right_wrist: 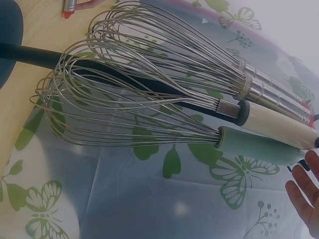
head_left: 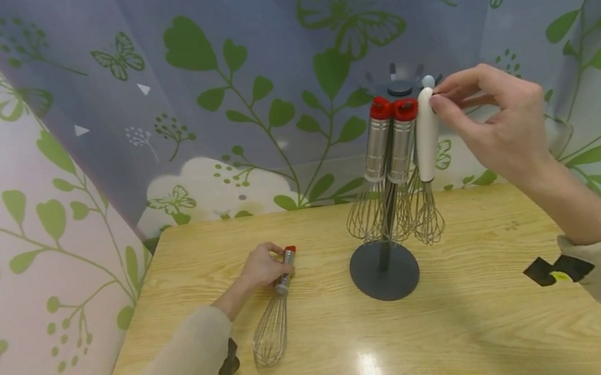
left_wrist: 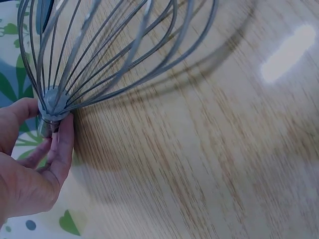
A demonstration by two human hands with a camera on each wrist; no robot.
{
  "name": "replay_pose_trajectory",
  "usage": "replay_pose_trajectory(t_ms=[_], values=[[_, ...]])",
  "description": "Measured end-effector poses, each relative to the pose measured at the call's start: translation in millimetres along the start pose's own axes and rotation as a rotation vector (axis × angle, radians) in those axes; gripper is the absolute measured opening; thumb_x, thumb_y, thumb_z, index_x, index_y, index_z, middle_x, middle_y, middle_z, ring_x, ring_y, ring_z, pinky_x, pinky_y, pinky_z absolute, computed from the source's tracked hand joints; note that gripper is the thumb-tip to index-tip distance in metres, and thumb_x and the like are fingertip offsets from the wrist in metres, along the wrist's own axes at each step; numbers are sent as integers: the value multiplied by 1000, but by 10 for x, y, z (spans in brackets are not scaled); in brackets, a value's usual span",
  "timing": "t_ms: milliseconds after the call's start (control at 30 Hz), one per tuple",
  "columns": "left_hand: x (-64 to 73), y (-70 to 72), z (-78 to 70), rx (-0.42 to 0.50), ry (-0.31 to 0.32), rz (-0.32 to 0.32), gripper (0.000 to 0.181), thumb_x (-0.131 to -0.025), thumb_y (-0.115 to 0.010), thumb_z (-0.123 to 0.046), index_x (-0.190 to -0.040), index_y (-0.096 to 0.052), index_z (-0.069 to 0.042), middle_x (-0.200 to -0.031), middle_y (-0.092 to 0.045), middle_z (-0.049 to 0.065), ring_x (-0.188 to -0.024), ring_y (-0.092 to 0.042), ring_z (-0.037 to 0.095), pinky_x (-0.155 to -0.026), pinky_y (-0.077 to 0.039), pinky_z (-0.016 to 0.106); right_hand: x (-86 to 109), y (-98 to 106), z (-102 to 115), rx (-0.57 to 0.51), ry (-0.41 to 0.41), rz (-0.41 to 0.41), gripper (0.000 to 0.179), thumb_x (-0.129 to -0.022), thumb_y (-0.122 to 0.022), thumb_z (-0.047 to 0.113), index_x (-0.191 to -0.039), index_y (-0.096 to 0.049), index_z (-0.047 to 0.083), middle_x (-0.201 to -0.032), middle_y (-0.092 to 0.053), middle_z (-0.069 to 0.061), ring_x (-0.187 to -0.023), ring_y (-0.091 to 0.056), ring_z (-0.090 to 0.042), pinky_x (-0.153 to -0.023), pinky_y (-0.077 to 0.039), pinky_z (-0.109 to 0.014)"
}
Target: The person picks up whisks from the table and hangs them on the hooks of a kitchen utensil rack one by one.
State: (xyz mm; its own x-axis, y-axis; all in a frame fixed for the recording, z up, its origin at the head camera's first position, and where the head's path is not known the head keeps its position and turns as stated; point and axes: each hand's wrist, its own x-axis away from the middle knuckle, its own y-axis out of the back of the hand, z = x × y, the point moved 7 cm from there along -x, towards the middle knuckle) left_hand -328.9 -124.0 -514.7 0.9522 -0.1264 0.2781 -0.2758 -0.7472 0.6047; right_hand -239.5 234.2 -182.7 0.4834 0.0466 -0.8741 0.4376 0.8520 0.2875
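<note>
In the head view my left hand [head_left: 262, 266] grips the metal handle of a red-tipped whisk [head_left: 271, 335] over the left of the table. The left wrist view shows that whisk's wires [left_wrist: 119, 55] fanning out beyond my fingers. My right hand [head_left: 505, 118] is at the top of a white-handled whisk [head_left: 427, 138], thumb and forefinger pinching its handle end. This whisk hangs on a dark stand [head_left: 386, 279] beside two whisks with metal handles and red ends [head_left: 398, 143]. A pale green whisk handle [right_wrist: 259, 147] lies beside the white one in the right wrist view.
The stand has a round base and a hooked top [head_left: 399, 88]. A wooden table [head_left: 480, 316] lies beneath it. Behind hangs a curtain [head_left: 268, 72] with green leaves and butterflies.
</note>
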Motion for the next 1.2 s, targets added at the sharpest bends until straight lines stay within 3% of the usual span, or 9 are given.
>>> replay_pose_trajectory(t_ms=[233,467,733,967,1200], values=[[5,-9,-27,-11,5,-7,49,-89,-78,-12,-133,-60,3,-113,-75,20,-67,-66,15,-50,-54,22,3,3,0,-3,-1,-1,12,-86,-78,-10,-98,-76,-9,-95,-67,37,-84,-65,17,-77,-53,-3],[6,12,-140,-2,-30,-24,44,-91,-74,-10,-131,-61,2,-100,-76,18,-64,-63,14,-52,-52,22,5,6,-2,-3,-4,-4,12,-86,-78,-9,-98,-76,-9,-95,-67,38,-84,-65,18,-77,-53,-3],[1,0,-213,48,-38,-43,42,-92,-74,-11,-130,-62,0,-110,-74,18,-69,-64,15,-52,-52,20,4,5,3,3,-4,-5,12,-86,-78,-9,-98,-76,-9,-95,-67,38,-84,-65,18,-78,-53,-3],[-23,-40,-239,63,-59,-47,43,-93,-74,-12,-132,-61,-1,-108,-71,17,-72,-66,17,-53,-54,21,4,7,8,7,10,-4,12,-86,-78,-10,-98,-76,-9,-96,-66,39,-85,-64,19,-78,-52,-3],[-40,7,-302,76,-88,-67,43,-93,-72,-10,-133,-60,0,-107,-72,17,-72,-68,17,-55,-58,23,10,-2,5,1,7,-5,12,-86,-77,-10,-98,-76,-9,-96,-66,39,-85,-65,18,-78,-52,-3]])
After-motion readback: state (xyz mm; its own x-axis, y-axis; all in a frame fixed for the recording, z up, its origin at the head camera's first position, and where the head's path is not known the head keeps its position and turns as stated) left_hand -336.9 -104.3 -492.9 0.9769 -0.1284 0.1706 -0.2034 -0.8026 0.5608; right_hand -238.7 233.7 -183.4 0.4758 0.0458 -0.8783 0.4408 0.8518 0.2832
